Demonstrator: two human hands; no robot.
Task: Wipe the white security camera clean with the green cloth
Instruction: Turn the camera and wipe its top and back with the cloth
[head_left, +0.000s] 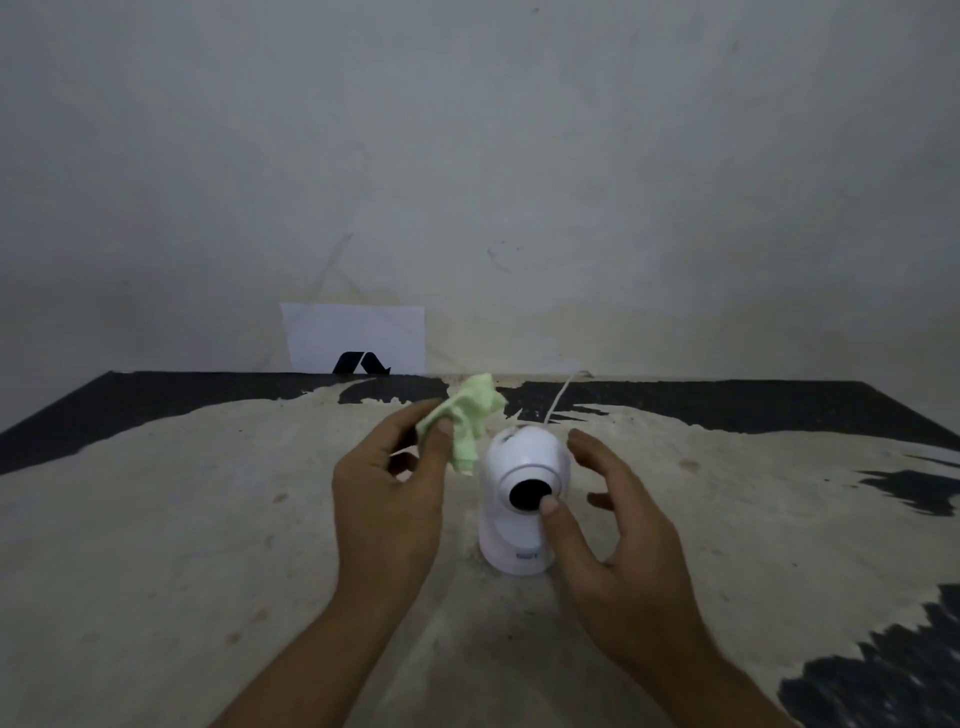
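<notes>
At the middle of the worn desk (208, 519) the white security camera (522, 499) stands upright, its dark lens facing the viewer. Just left of the camera, the left hand (387, 499) pinches the bunched green cloth (470, 421) between thumb and fingers, close to the camera's head. Right of it, the right hand (618, 525) is spread open, its thumb touching the lens rim. Behind the camera, a thin white cable (561, 395) runs to the desk's far edge.

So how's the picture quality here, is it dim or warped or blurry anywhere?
Head view: dim, flat light, no glare; wide-angle bending bows the table edges; the white security camera, green cloth, left hand and right hand look soft; the small label on the camera's base is unreadable.
</notes>
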